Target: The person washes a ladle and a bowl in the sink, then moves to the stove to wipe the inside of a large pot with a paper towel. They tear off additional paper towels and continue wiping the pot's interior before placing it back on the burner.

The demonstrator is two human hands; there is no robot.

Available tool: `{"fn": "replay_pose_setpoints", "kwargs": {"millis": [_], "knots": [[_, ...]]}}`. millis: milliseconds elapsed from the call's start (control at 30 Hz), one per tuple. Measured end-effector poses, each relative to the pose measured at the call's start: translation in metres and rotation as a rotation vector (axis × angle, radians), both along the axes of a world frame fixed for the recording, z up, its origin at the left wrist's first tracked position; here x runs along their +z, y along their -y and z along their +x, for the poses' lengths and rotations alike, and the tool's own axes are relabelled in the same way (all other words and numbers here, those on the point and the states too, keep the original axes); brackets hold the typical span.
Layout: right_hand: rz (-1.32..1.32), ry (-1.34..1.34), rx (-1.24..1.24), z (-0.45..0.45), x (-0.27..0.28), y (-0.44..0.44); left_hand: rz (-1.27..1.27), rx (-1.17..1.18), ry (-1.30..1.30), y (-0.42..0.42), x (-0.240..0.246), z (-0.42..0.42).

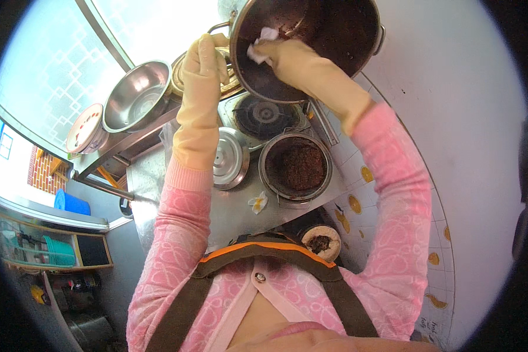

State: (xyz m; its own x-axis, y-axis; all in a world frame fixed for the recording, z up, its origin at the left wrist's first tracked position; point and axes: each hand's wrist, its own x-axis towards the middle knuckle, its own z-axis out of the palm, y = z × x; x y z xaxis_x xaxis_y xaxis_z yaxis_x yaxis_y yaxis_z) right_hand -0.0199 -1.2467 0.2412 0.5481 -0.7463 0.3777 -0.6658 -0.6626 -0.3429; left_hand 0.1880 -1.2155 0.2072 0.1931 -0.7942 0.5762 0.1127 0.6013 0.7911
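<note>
Both my hands wear pale yellow rubber gloves. At the top of the view a large metal pot (334, 39) is tipped, its dark, stained inside facing me. My left hand (209, 59) is raised beside the pot's left handle; whether its fingers grip the handle is hard to tell. My right hand (281, 57) reaches inside the pot, closed on a crumpled white cloth or tissue (268, 34) against the inner wall. Below the pot lies a dark round burner (266, 115). Nearer to me stands a smaller pot (297, 169) with dark brown residue, beside a round metal lid (229, 158).
A steel bowl (138, 97) and a white patterned basin (86, 130) stand on the shelf at left. A crumpled, yellow-stained tissue (258, 203) lies on the metal worktop (229, 215). Near my waist is a round container (321, 244) with dark contents. A tiled wall (378, 211) borders the right side.
</note>
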Motion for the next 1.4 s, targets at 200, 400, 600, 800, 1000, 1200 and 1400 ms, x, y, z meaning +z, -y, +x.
{"fn": "replay_pose_setpoints", "kwargs": {"millis": [200, 400, 600, 800, 1000, 1200, 1400], "knots": [[0.264, -0.422, -0.047, 0.006, 0.038, 0.006, 0.001, -0.001, 0.022, -0.003, 0.002, -0.002], [-0.063, -0.431, -0.318, -0.028, 0.043, -0.033, 0.001, -0.022, 0.028, -0.004, 0.001, -0.001], [0.356, -0.516, -0.633, -0.072, -0.035, -0.089, 0.003, -0.003, 0.030, -0.006, 0.002, -0.002], [0.305, -0.039, -0.521, -0.082, -0.090, -0.068, -0.001, -0.024, 0.052, -0.005, 0.005, -0.002], [0.634, 0.664, -0.476, -0.096, -0.052, -0.112, 0.011, -0.021, 0.051, -0.009, 0.003, 0.000], [0.657, 0.855, -0.530, -0.122, -0.031, -0.239, -0.009, -0.054, 0.078, -0.007, 0.004, 0.002], [0.762, 0.856, -0.812, -0.144, -0.043, -0.369, -0.034, -0.045, 0.114, 0.004, -0.001, 0.010]]}}
